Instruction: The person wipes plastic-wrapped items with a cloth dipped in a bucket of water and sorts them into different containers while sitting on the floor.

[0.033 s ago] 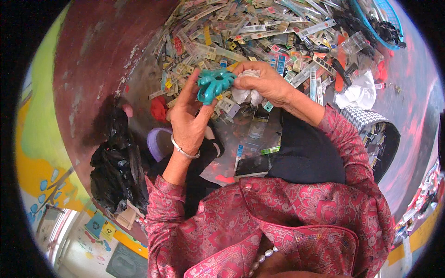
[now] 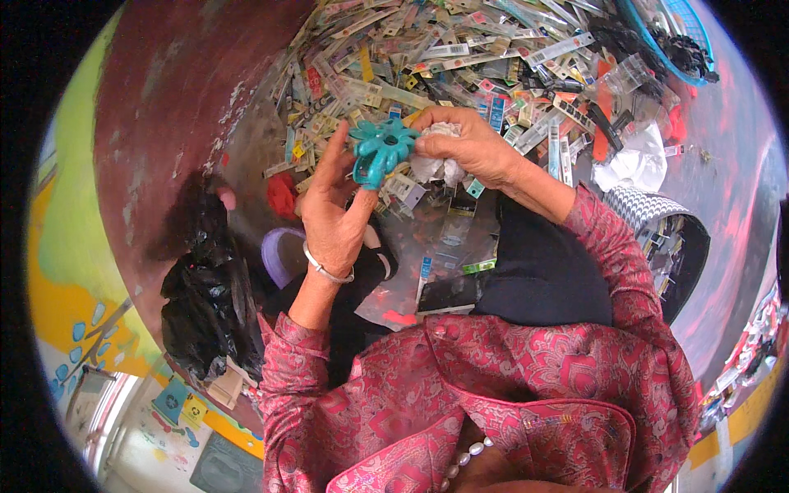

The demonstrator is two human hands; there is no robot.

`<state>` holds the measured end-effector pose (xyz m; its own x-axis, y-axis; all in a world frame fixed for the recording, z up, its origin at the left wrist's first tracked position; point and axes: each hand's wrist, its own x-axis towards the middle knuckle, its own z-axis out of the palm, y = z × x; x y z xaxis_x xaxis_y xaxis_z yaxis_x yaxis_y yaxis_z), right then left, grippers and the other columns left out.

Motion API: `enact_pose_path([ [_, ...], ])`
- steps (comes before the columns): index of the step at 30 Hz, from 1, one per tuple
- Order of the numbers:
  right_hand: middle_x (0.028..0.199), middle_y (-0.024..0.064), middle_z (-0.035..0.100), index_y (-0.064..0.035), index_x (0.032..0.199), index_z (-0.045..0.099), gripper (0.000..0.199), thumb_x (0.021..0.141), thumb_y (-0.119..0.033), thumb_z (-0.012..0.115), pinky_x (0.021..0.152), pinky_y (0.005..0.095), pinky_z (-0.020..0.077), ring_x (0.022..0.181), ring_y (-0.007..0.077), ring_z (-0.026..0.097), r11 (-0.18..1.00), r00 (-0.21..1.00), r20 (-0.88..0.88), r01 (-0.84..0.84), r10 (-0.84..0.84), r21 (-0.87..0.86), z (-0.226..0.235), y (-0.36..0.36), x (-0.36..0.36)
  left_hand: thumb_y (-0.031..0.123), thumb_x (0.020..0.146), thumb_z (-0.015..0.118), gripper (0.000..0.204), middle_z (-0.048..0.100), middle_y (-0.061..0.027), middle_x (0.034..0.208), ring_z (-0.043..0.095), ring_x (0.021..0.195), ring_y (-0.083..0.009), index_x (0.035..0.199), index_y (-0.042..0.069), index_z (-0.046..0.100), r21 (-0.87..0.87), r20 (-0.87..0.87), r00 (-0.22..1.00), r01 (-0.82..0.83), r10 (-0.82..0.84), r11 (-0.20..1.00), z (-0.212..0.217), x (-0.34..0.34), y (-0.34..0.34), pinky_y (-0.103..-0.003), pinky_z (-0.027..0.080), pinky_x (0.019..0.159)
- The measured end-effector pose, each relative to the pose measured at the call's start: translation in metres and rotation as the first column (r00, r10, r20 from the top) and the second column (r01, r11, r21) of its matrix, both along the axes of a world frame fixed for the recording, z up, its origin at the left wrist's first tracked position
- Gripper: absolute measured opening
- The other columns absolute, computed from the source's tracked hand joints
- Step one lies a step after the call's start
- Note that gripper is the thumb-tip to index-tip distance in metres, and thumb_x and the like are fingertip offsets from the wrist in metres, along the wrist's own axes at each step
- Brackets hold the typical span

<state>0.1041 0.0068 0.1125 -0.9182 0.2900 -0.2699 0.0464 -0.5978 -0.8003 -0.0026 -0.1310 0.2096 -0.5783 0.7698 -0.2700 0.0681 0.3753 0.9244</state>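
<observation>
A glossy teal, flower-shaped hair claw clip (image 2: 383,146) is held up in front of me, its petals facing upward. My left hand (image 2: 335,201) grips its left side between thumb and fingers. My right hand (image 2: 472,148) is closed around a crumpled white cloth (image 2: 438,160), which could also be tissue. Its thumb and forefinger come together at the clip's right-hand petals. Below the hands, loose clear packets lie between my legs.
A large heap of slim plastic packets (image 2: 460,62) spreads ahead. A blue basket (image 2: 699,49) stands far right, near white crumpled paper (image 2: 637,164). A black plastic bag (image 2: 209,304) sits at left, beside a purple band (image 2: 279,255). A dark patterned container (image 2: 674,238) is at right.
The teal clip has tilted slightly, so its petals show more fully from above. Both hands stay almost in the same place.
</observation>
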Motion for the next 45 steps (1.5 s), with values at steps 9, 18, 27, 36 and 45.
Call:
enact_pose_path([
  [9,0.080,0.0034,0.058,0.0014,0.087,0.056,0.020,0.073,-0.012,0.059,0.067,0.0226,0.0412,0.073,0.0086,0.052,0.863,0.989,-0.033,0.141,-0.143,0.485,0.015,0.010,0.010,-0.005,0.071,0.049,0.064,0.040,-0.0143,0.123,0.043,0.112,-0.0257,0.130,0.000,0.024,0.042,0.675,0.729,-0.191,0.113,0.981,-0.001,-0.002,-0.004,-0.035,0.041,0.088],
  [18,0.076,0.0051,0.058,0.0004,0.087,0.057,0.019,0.072,-0.011,0.059,0.063,0.0232,0.0425,0.070,0.0103,0.053,0.727,0.990,-0.094,0.143,-0.108,0.672,0.022,0.011,0.008,0.012,0.078,0.060,0.043,0.056,-0.0110,0.102,0.054,0.095,-0.0196,0.115,-0.003,0.043,-0.096,0.412,0.904,-0.080,0.113,0.992,-0.007,0.000,-0.001,-0.030,0.044,0.081],
  [27,0.080,0.0054,0.059,-0.0011,0.090,0.056,0.022,0.074,-0.015,0.061,0.065,0.0237,0.0444,0.071,0.0112,0.056,0.751,0.913,-0.098,0.382,-0.395,0.539,0.038,0.017,0.008,0.023,0.083,0.054,0.030,0.058,-0.0102,0.098,0.055,0.087,-0.0185,0.102,0.000,0.052,-0.195,0.807,0.488,-0.313,0.333,0.930,-0.020,0.002,-0.010,-0.031,0.044,0.078],
  [36,0.080,0.0071,0.056,-0.0072,0.084,0.057,0.017,0.069,-0.014,0.063,0.065,0.0337,0.0431,0.074,0.0261,0.054,0.185,0.841,-0.540,0.534,-0.024,0.825,0.032,-0.007,-0.020,0.023,0.081,0.056,0.027,0.056,-0.0037,0.096,0.051,0.088,-0.0129,0.100,0.004,0.053,-0.073,0.854,0.460,-0.360,0.245,0.930,-0.034,0.012,-0.009,-0.027,0.040,0.077],
  [45,0.075,0.0084,0.055,-0.0067,0.077,0.058,0.013,0.071,-0.018,0.060,0.067,0.0350,0.0426,0.074,0.0270,0.053,0.521,0.725,-0.123,0.592,-0.678,0.614,0.010,0.041,-0.004,0.038,0.083,0.049,0.051,0.053,-0.0073,0.090,0.048,0.080,-0.0162,0.111,-0.004,0.043,-0.016,0.994,0.094,-0.339,0.051,0.941,-0.030,0.015,-0.001,-0.027,0.040,0.072],
])
